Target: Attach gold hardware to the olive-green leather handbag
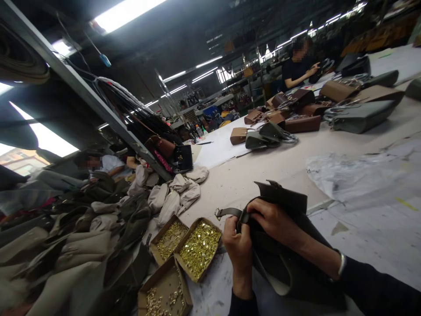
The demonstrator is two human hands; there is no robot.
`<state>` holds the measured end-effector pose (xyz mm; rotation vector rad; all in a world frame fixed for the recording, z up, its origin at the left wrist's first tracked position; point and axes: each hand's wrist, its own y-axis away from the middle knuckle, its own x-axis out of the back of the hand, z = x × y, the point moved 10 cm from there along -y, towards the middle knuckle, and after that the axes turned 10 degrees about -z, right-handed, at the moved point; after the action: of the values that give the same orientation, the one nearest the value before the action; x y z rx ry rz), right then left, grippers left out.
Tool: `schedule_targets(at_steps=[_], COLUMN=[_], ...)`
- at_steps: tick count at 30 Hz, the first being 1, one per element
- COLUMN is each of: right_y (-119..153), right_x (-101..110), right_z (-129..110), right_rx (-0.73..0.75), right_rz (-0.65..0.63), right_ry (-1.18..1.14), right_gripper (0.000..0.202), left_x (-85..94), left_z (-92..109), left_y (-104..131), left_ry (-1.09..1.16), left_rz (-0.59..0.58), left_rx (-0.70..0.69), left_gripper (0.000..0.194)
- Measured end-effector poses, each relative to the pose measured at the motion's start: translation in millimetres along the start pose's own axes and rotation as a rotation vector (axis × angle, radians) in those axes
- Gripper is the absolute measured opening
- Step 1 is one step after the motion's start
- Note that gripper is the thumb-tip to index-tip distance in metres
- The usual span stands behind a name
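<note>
Both my hands hold a dark olive leather handbag (289, 263) at the near edge of a long worktable (263, 171). My left hand (239, 250) grips the bag's left side, fingers closed on it. My right hand (274, 219) presses on the top of the bag near its strap (228, 213), which sticks out to the left and ends in a metal buckle. The bag's flap stands up behind my right hand. Just left of my left hand sit open cardboard boxes of small brass hardware (199, 248).
A heap of grey, beige and olive bag parts (98, 228) covers the left. Finished brown and grey handbags (296, 123) stand at the far end. Clear plastic sheeting (362, 175) lies to the right. One person (297, 66) works far back, another (101, 164) at the left.
</note>
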<state>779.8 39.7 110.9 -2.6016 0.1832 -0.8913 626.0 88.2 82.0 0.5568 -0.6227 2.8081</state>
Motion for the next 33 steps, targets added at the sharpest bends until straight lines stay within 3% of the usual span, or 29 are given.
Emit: schedule_targets(at_steps=[2,6,8,11,14,18,21,24,26,30,33], right_y=[0.9,5.6,7.6,5.9,2.1,9.0,18.5,19.0,12.4,-9.0,-24.4], right_x=[-0.7,-15.3,-20.8,-25.6,-34.8,-60.8,-62.3,-42.8,-24.9,-2.5,-9.1], right_z=[3.3,-1.5,-7.2,-8.2,-7.7,-8.6,-2.3,-4.1,-20.0,-85.3,-142.2], right_rx=[-0.055,-0.115,-0.11,-0.153,-0.171,-0.081,-0.021,0.057,0.135,0.303,0.451], right_rz=[-0.093,-0.436,-0.546,-0.583,-0.558,-0.655,-0.714,-0.687,-0.606,-0.36,-0.271], right_ry=[0.04,0.262,0.379,0.516,0.617,0.661,0.645,0.589,0.58,0.617,0.593], right_gripper=[0.009,0.02,0.021,0.011,0.028,0.026,0.024,0.017,0.021,0.029,0.036], left_x=[6.1,14.8,17.9,20.4,18.7,14.0,10.7,5.9,2.4,-4.3,-8.8], left_z=[-2.9,-10.0,-10.9,-8.1,0.0,6.8,9.6,7.8,8.4,11.3,12.2], left_y=[1.7,3.2,3.7,5.7,9.8,17.3,21.4,23.5,26.2,33.7,35.4], left_ry=[-0.022,0.0,0.002,0.002,-0.01,-0.062,-0.1,-0.124,-0.141,-0.182,-0.231], left_rz=[0.049,0.113,0.138,0.168,0.187,0.211,0.224,0.225,0.237,0.282,0.282], left_rx=[0.004,0.04,0.042,0.009,-0.067,-0.102,-0.123,-0.141,-0.19,-0.307,-0.34], left_gripper=[0.005,0.009,0.01,0.009,0.008,0.014,0.021,0.02,0.021,0.022,0.019])
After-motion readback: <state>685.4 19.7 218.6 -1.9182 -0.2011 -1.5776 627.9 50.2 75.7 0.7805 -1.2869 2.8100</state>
